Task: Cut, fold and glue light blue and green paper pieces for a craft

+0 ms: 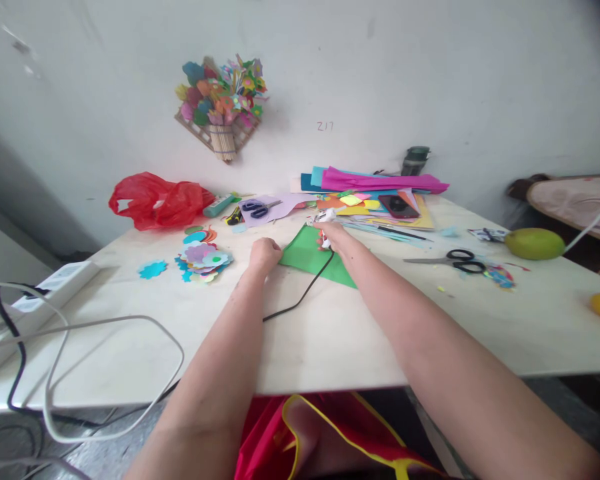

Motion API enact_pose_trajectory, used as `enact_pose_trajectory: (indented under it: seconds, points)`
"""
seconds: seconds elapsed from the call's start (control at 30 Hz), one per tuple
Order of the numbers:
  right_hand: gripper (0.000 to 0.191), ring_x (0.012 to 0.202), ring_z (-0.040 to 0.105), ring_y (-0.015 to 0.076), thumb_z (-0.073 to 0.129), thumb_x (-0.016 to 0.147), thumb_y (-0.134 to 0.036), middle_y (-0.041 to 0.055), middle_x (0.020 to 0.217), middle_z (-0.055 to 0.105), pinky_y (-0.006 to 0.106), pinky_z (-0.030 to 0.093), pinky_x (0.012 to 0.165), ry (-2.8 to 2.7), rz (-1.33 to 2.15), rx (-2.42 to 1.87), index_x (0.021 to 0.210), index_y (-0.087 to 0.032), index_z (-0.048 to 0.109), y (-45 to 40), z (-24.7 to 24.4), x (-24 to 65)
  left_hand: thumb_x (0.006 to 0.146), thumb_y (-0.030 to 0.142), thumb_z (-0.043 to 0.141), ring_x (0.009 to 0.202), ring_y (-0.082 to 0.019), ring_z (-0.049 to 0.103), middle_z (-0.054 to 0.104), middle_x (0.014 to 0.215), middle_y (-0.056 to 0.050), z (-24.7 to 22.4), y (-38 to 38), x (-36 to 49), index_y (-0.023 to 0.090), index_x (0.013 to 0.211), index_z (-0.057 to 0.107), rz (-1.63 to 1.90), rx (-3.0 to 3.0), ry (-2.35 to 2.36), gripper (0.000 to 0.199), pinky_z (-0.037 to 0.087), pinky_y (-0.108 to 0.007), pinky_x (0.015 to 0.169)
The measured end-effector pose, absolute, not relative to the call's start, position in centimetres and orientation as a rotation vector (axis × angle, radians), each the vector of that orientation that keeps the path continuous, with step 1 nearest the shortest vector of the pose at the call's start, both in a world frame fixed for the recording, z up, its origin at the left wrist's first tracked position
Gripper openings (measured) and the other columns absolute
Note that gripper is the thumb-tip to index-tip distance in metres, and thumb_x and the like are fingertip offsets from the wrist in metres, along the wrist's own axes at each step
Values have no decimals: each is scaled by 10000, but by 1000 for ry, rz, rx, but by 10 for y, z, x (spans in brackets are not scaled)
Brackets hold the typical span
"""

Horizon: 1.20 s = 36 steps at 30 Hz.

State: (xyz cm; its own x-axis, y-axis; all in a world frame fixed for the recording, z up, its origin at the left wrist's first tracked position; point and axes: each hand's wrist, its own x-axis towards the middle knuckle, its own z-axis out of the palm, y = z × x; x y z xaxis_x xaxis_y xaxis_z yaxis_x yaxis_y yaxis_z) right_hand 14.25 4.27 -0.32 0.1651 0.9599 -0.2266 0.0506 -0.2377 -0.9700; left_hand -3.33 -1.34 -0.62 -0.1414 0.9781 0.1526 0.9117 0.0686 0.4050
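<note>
A green sheet of paper (pixel 305 257) lies on the table between my two hands. At its left edge my left hand (pixel 266 255) is closed, its fingers curled against the paper's corner. Over the sheet's far right part, my right hand (pixel 333 233) is wrapped round a white glue gun (pixel 325 216), whose nozzle points left toward the paper's far edge. A black cord (pixel 305 297) runs from the glue gun across the paper and passes behind my left forearm. The fingertips of both hands are partly hidden.
Paper flowers (pixel 205 259) are stacked at left, near a red plastic bag (pixel 160 200). Black scissors (pixel 450 260) and a mango (pixel 535 243) lie at right. Coloured paper (pixel 380 180) and a phone (pixel 399 207) sit at the back. A power strip (pixel 55 287) with cables is at left.
</note>
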Motion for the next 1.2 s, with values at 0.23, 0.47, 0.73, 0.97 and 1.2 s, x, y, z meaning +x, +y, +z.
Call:
enact_pose_trajectory:
  seconds: [0.23, 0.47, 0.73, 0.97, 1.2]
  points:
    - [195, 385, 456, 94, 578, 750, -257, -61, 538, 425, 281, 469, 382, -1050, 1251, -1503, 890, -153, 492, 36, -2, 144, 631, 193, 558, 806, -185, 617, 689, 803, -68, -5, -15, -32, 172, 776, 694, 601, 1939, 2182, 200, 455, -220, 736]
    - [217, 379, 441, 83, 596, 737, -254, -62, 552, 422, 274, 468, 389, -1081, 1257, -1502, 897, -148, 494, 30, 0, 145, 613, 173, 565, 798, -193, 618, 689, 816, -74, -4, -16, -32, 170, 764, 692, 614, 1917, 2156, 197, 456, -223, 704]
    - [218, 389, 462, 93, 598, 738, -242, -62, 552, 421, 267, 461, 384, -1109, 1269, -1481, 895, -136, 490, 22, 0, 145, 624, 180, 560, 797, -195, 618, 688, 813, -81, -4, -16, -32, 162, 763, 689, 612, 1918, 2164, 191, 454, -226, 713]
    - [196, 375, 455, 89, 592, 741, -239, -65, 528, 419, 262, 458, 377, -1166, 1282, -1480, 878, -134, 500, 15, 3, 143, 627, 181, 552, 792, -185, 616, 688, 809, -77, -4, -15, -33, 158, 774, 686, 606, 1935, 2168, 200, 450, -219, 710]
    - [185, 343, 414, 74, 598, 735, -220, -72, 515, 405, 263, 451, 364, -1200, 1320, -1483, 875, -147, 503, 5, 7, 142, 619, 177, 559, 790, -186, 615, 688, 815, -72, -4, -16, -32, 170, 766, 686, 605, 1919, 2167, 194, 451, -219, 694]
